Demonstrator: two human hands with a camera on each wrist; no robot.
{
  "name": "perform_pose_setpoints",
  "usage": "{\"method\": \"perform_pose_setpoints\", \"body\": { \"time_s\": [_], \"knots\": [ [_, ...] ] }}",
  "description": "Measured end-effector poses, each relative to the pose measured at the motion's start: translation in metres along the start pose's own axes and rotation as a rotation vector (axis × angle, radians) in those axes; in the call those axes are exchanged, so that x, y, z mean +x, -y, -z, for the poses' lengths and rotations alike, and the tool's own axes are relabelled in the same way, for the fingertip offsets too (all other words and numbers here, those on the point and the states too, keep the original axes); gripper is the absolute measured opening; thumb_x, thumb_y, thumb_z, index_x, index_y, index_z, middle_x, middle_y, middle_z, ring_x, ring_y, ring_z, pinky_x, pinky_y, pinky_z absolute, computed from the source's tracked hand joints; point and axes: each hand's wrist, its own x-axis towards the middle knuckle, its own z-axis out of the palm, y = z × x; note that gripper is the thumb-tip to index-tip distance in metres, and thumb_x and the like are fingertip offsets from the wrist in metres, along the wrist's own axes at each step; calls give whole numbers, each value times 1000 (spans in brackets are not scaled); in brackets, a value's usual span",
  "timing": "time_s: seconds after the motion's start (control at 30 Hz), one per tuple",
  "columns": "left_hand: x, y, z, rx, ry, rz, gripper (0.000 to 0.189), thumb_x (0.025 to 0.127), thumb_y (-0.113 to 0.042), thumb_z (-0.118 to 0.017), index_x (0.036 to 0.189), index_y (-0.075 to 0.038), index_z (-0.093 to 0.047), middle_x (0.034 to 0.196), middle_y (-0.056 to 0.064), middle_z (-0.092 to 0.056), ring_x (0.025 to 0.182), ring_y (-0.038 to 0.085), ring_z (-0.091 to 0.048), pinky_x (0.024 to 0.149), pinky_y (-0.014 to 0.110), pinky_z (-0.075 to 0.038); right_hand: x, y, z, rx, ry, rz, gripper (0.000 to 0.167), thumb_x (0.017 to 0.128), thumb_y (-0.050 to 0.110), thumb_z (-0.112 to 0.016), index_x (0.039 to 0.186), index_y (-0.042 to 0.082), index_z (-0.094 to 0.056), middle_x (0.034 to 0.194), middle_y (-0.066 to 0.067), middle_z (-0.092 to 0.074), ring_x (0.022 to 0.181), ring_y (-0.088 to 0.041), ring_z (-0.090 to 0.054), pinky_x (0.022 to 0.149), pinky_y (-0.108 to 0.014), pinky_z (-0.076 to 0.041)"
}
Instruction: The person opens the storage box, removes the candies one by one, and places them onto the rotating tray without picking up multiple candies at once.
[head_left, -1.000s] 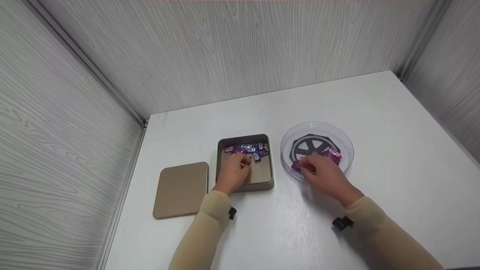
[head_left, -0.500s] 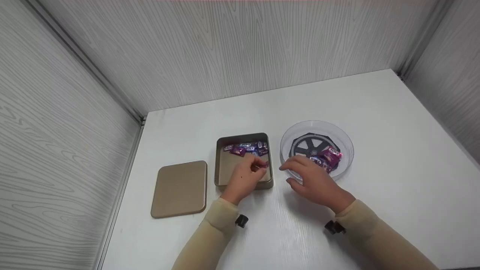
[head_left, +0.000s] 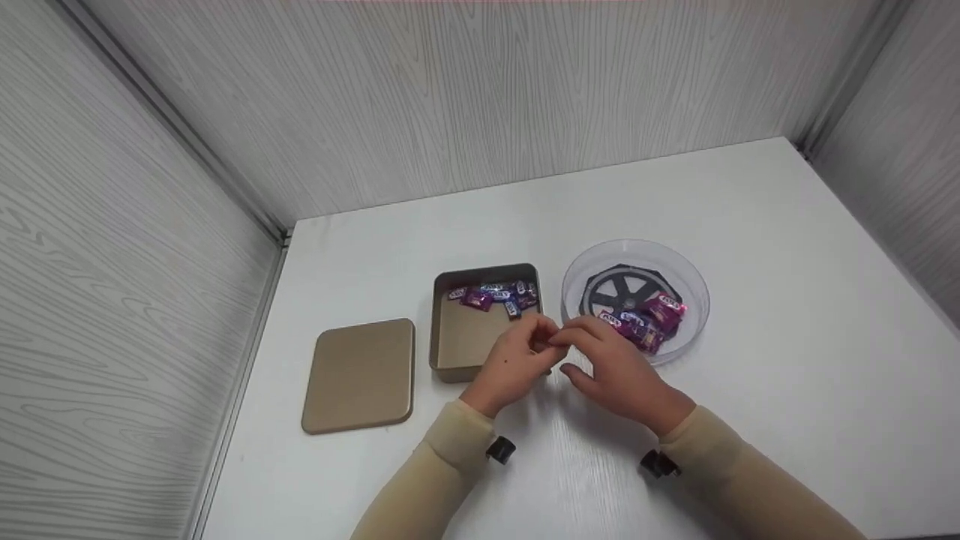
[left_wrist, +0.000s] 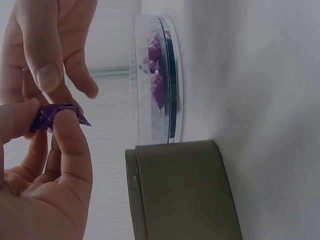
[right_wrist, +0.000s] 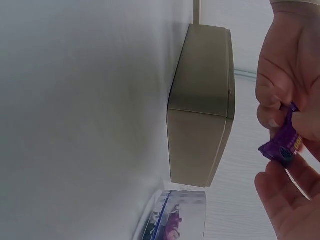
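Note:
My left hand [head_left: 514,365] pinches a small purple wrapped candy [left_wrist: 46,117] between thumb and fingers, over the near right corner of the gold tin box [head_left: 465,337]. In the right wrist view the same candy [right_wrist: 281,146] shows its shiny wrapper and a free twisted end. Close by on the right, my right hand [head_left: 626,379] has its fingers loosely extended toward the candy and its thumb apart; whether a fingertip touches the wrapper I cannot tell. Several purple and blue candies [head_left: 495,292] lie along the tin's far side.
A clear round dish [head_left: 694,330] stands right of the tin, with several candies [head_left: 649,326] over a dark spoked pattern. The tin's gold lid [head_left: 360,375] lies flat to the left on the white table [head_left: 787,360]. Pale panels [head_left: 487,90] enclose the back and sides.
The left hand has lifted a candy from the tin and moved right with it. The right hand has left the dish, its fingers loosened, and moved left to meet the left hand.

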Motion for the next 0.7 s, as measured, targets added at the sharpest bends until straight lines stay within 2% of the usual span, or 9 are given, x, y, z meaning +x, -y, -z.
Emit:
{"method": "perform_pose_setpoints", "body": {
  "time_s": [0.2, 0.37, 0.57, 0.7],
  "knots": [
    [1, -4, -4, -89, 56, -19, 16, 95, -21, -72, 106, -16, -61, 102, -1, -65, 85, 14, -68, 70, 32, -56, -1, 0, -1, -10, -83, 44, 28, 86, 6, -79, 111, 14, -69, 109, 3, -60, 99, -9, -59, 86, -28, -53],
    [2, -4, -4, -117, 68, -31, 15, 96, -19, -70, 107, -15, -61, 101, 0, -65, 85, 14, -67, 70, 33, -57, -1, -1, -1, -52, -119, 98, 27, 86, 4, -79, 111, 11, -71, 104, 1, -62, 95, -11, -61, 83, -28, -53],
    [2, -6, -4, -102, 75, -11, 18, 96, -19, -70, 111, -17, -61, 104, -2, -67, 87, 15, -68, 72, 33, -57, 0, -3, 1, -72, -133, 88, 24, 87, 4, -78, 109, 11, -72, 98, 2, -61, 90, -10, -60, 78, -27, -53],
    [3, -5, -2, -8, 74, -8, 24, 97, -20, -67, 119, -19, -61, 110, -6, -66, 91, 13, -67, 74, 32, -56, 1, -11, 3, -85, -106, 18, 24, 88, 7, -79, 110, 13, -72, 97, 2, -60, 88, -10, -58, 76, -29, -54]
  ]
}}
